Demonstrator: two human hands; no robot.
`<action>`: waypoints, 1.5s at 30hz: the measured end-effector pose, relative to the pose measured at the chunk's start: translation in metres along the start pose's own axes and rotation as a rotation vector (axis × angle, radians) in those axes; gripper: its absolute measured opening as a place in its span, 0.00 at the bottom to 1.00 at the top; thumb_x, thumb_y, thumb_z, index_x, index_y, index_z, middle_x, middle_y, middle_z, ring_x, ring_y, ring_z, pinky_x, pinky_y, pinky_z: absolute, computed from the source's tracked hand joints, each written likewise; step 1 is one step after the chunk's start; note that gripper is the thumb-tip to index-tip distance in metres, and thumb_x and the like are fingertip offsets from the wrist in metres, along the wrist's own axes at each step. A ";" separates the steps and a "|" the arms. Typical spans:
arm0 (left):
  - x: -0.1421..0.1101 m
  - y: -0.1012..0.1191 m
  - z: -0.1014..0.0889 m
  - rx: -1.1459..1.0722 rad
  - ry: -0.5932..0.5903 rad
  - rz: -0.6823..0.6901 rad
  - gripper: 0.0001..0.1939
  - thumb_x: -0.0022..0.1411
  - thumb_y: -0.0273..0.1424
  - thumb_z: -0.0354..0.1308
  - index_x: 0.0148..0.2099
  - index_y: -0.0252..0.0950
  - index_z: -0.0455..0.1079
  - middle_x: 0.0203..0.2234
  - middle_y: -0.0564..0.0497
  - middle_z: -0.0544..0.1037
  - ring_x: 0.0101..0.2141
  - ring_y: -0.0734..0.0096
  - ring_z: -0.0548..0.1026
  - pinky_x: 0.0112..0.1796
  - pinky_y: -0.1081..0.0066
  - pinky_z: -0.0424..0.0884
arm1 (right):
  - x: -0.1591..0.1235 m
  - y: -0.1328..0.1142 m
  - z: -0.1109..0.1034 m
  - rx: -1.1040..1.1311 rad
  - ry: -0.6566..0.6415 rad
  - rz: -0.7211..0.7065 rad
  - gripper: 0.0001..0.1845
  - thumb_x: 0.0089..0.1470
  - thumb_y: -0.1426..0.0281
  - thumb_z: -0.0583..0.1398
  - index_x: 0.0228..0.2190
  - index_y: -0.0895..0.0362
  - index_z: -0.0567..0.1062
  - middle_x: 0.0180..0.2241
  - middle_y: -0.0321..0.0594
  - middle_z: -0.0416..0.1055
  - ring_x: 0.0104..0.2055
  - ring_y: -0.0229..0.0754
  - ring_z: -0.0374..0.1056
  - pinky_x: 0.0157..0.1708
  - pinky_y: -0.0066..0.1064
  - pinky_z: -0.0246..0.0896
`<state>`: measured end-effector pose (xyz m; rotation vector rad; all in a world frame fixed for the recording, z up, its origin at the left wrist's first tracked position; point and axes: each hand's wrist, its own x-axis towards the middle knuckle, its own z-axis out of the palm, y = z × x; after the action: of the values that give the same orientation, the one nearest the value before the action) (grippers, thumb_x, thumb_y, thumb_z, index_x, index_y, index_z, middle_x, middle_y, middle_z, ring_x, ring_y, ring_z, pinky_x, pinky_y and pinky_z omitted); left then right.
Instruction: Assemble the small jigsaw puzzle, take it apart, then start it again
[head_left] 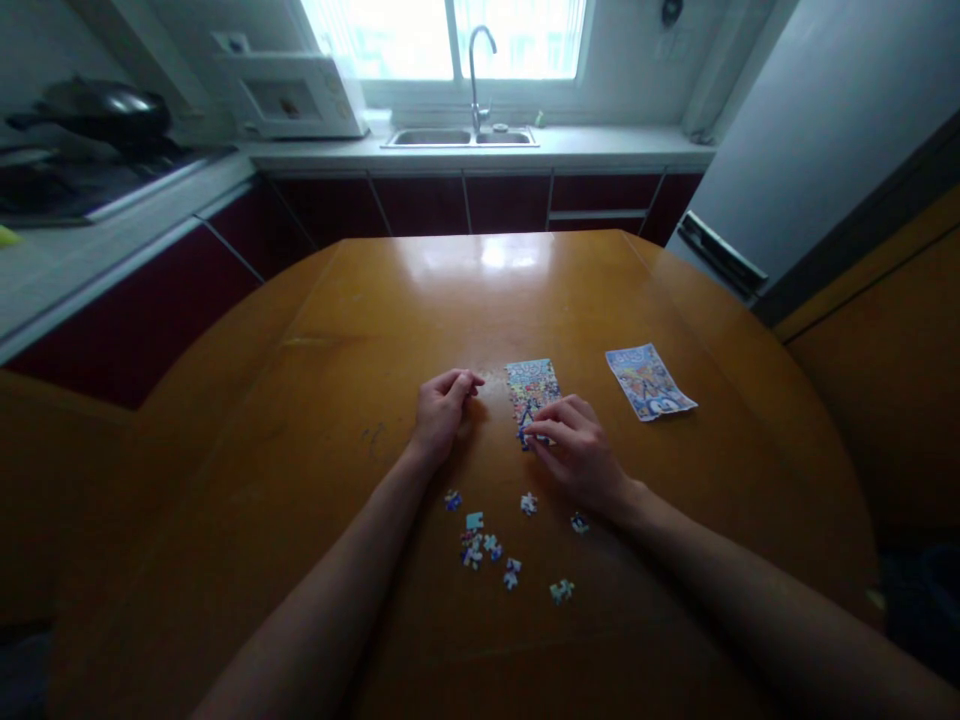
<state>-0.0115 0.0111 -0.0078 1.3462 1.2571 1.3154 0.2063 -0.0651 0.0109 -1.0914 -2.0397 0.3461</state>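
Observation:
A partly joined jigsaw puzzle (pixel 534 378) lies on the wooden table, its lower edge uneven. Over its lower part is my right hand (pixel 576 450), thumb and fingertips pinched on a small puzzle piece at that edge; the fingers hide much of the piece. Left of the puzzle, apart from it, my left hand (pixel 442 410) rests with its fingers curled in and the thumb against them, nothing showing in them. Nearer to me lie several loose pieces: a cluster (pixel 472 548), a blue piece (pixel 453 499), a white piece (pixel 529 503) and a dark one (pixel 579 522).
A creased picture sheet (pixel 649 382) lies right of the puzzle on the table (pixel 337 330). Another loose piece (pixel 561 590) is close to me. Beyond the table are a counter with a sink (pixel 431 138), a microwave (pixel 300 97), a stove with a wok (pixel 109 108) and a fridge (pixel 810 130).

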 end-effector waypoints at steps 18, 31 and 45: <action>-0.001 0.004 0.004 -0.024 0.011 0.006 0.15 0.61 0.41 0.58 0.32 0.34 0.77 0.24 0.51 0.74 0.27 0.72 0.70 0.30 0.73 0.65 | -0.017 -0.055 0.028 -0.120 -0.443 -0.111 0.09 0.64 0.63 0.60 0.38 0.54 0.77 0.40 0.42 0.72 0.45 0.47 0.61 0.48 0.40 0.55; -0.002 0.008 0.004 -0.016 0.004 0.011 0.16 0.61 0.41 0.57 0.31 0.34 0.76 0.24 0.52 0.74 0.27 0.72 0.70 0.31 0.73 0.65 | -0.017 -0.066 0.036 -0.261 -0.503 -0.109 0.03 0.61 0.76 0.58 0.35 0.57 0.72 0.39 0.45 0.71 0.42 0.48 0.59 0.43 0.39 0.55; -0.002 0.008 0.004 -0.001 0.009 0.015 0.15 0.61 0.39 0.56 0.31 0.34 0.76 0.24 0.52 0.75 0.27 0.71 0.71 0.30 0.73 0.65 | -0.013 -0.057 0.032 0.145 -0.366 -0.109 0.07 0.61 0.76 0.56 0.33 0.55 0.72 0.33 0.39 0.74 0.38 0.43 0.65 0.43 0.36 0.56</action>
<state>-0.0067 0.0085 -0.0006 1.3528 1.2544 1.3342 0.1534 -0.1054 0.0142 -0.8723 -2.3403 0.6671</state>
